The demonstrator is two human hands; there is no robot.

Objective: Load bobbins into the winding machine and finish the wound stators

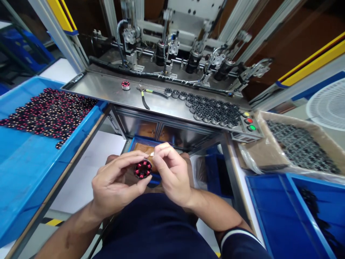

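Note:
Between the thumb and fingers of my left hand (118,180) is a round motor stator (142,169), black with red wire coils facing up toward me. Close to its right rim, my right hand (172,172) is closed in a pinch, thumb against fingertips. Whatever the pinch holds is too small to make out. Both hands are above my lap, in front of the metal bench. On that bench lie a single red-wound stator (125,85) and cutting pliers (145,97) with green and black handles.
Many unwound stator cores (212,108) cover the bench's right side, beside a button box (250,122). A machine (172,46) stands behind. At left, a blue tray (24,154) holds wound stators. A lined carton (272,154) of grey parts and blue bins (272,205) are at right.

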